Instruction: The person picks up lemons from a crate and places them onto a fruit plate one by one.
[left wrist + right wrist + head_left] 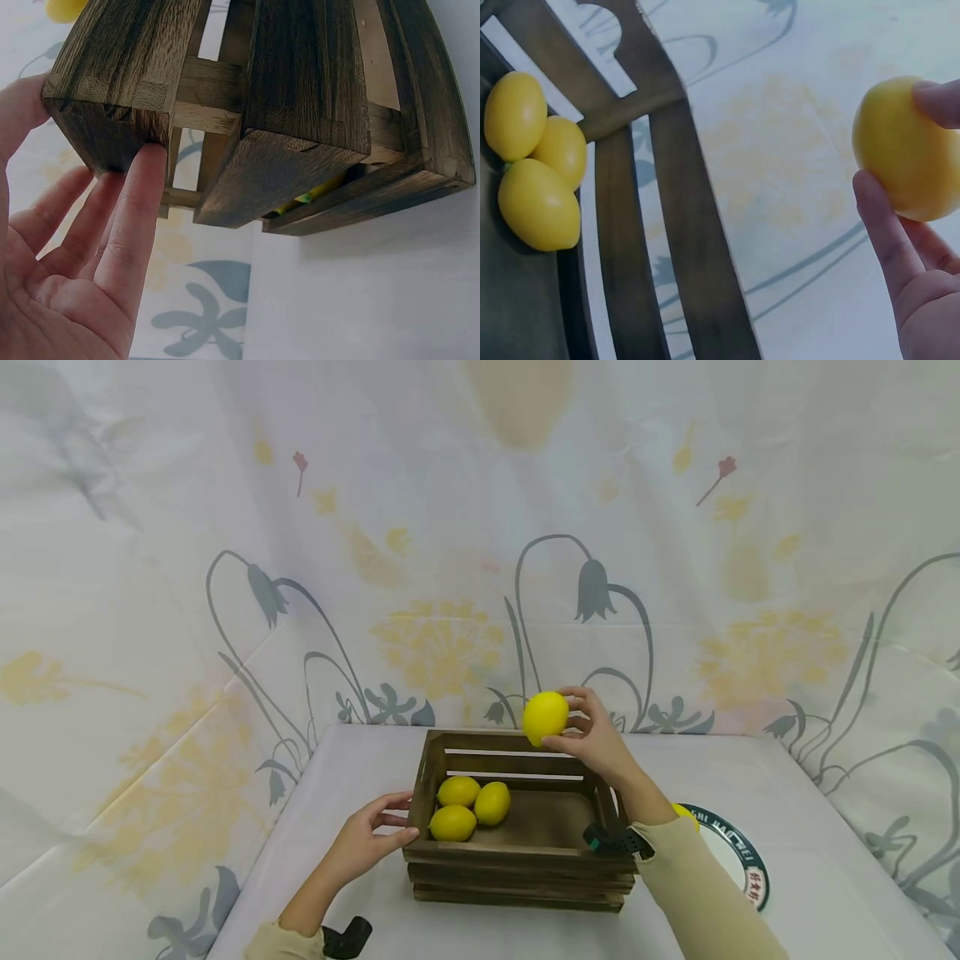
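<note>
A yellow lemon (545, 717) is pinched between the thumb and fingers of my right hand (592, 739), raised over the back right part of a brown slatted wooden crate (517, 860). Inside that crate, three more lemons (492, 803) lie together at the left end; the right wrist view shows them (540, 206) too. With fingers fairly straight, my left hand (367, 839) touches the crate's left end. From close up, its fingertips (146, 161) rest against the dark end of a slat (112, 139).
Right of the crate, a white plate (752, 860) with a dark green lettered rim sits partly behind my right forearm. Something yellow (686, 815) shows on it, mostly hidden. A patterned cloth (450, 568) hangs behind the white table (360, 752).
</note>
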### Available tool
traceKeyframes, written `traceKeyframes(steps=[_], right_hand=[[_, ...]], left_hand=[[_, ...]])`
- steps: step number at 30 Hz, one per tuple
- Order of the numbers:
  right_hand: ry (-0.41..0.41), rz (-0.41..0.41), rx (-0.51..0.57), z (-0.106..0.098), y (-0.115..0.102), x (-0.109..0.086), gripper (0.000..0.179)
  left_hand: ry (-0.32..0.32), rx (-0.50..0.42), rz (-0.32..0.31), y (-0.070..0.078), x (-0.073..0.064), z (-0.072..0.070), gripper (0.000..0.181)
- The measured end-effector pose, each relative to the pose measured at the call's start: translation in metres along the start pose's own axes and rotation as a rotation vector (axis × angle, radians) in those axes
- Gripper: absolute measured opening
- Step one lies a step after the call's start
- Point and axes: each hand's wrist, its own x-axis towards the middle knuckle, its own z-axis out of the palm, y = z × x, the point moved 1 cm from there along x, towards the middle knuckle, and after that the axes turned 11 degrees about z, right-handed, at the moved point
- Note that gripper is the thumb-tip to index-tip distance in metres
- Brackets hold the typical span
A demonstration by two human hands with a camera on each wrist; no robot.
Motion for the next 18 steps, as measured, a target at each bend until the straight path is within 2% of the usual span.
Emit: traceKeyframes(steps=[7, 10, 18], right_hand=[[0.044, -0.006, 0.007, -0.008, -0.006, -0.009, 0.068], [0.058, -0.003, 0.022, -0.013, -0.006, -0.012, 0.067], [0.088, 0.01, -0.001, -0.025, -0.003, -0.018, 0.066]], left_hand=[[0.011, -0.018, -0.011, -0.035, 0.002, 0.001, 0.052], [0.012, -0.018, -0.003, -0.038, 0.003, 0.001, 0.052], [-0.005, 0.0, 0.024, -0.037, 0.005, 0.0, 0.05]])
